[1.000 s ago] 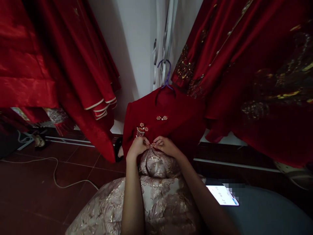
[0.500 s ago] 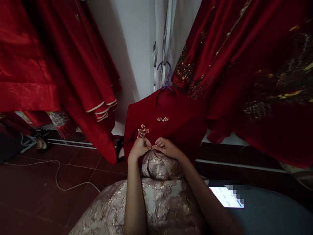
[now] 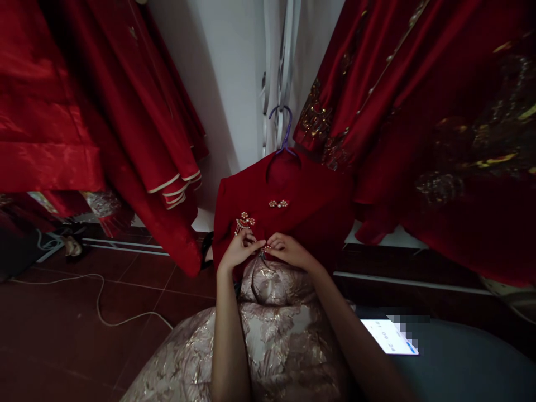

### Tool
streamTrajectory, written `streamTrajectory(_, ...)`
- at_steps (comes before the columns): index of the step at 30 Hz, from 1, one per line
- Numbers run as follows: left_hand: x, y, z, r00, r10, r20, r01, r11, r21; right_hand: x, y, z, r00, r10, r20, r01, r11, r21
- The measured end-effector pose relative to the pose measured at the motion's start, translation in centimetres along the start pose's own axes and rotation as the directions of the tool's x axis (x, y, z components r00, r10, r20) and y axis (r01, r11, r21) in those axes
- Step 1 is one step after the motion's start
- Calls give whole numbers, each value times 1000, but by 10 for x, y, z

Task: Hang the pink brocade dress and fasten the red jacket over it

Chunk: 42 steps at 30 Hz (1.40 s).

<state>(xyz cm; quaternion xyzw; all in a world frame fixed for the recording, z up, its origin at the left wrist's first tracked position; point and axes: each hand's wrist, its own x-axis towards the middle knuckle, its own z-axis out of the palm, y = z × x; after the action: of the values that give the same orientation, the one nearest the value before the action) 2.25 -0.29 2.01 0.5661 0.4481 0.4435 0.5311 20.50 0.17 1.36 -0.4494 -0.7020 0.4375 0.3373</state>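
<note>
A dark red jacket [image 3: 310, 206] hangs on a purple hanger [image 3: 285, 125] in front of me, its lower edge resting on my knees. It has a pearl clasp [image 3: 278, 204] at the chest and a tasselled clasp [image 3: 244, 221] to the left. My left hand [image 3: 237, 251] and my right hand [image 3: 288, 250] meet at the jacket's front below these, fingertips pinched together on a small button clasp [image 3: 263, 247] that is mostly hidden by the fingers.
Red gowns hang at the left [image 3: 84, 111] and gold-embroidered ones at the right [image 3: 419, 123]. A pale floral skirt [image 3: 268, 335] covers my lap. A lit phone [image 3: 389, 336] lies on a grey seat [image 3: 460, 363] at the right. A white cable [image 3: 98, 301] crosses the tiled floor.
Both hands have stayed together at the jacket's front, shifting slightly upward; the fingers have worked the small clasp between them. The view has tilted a little.
</note>
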Motion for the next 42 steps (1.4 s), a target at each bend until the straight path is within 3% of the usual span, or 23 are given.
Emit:
streamTrajectory(4,7,6,6,974,78,-212,-101,990,-99,-6,-15,-12,998,-37,56,35,999,41)
streamTrajectory(8,13,11,14,894,206,-397,-237,971,-28,-12,-26,-16,974,-86,209,73,995,69)
streamTrajectory(11,16,13,18,864,160,-478,-239,965,-109,-14,-29,-17,967,-72,243,55,996,75)
streamTrajectory(15,16,12,20,888,6,-459,-200,906,-374,-15,-29,-17,969,-73,238,57,996,72)
streamTrajectory(19,16,10,20,892,-64,-447,-196,837,-511,-15,-30,-18,961,-65,270,45,996,82)
streamTrajectory(27,18,9,26,868,-105,-485,-185,838,-513,-16,-32,-18,957,-74,279,53,995,80)
streamTrajectory(35,19,9,19,875,-112,-472,-151,862,-484,-21,-40,-23,938,-88,335,80,996,39)
streamTrajectory(42,15,11,19,882,-203,-424,-69,836,-544,-24,-43,-24,939,-84,333,94,995,-16)
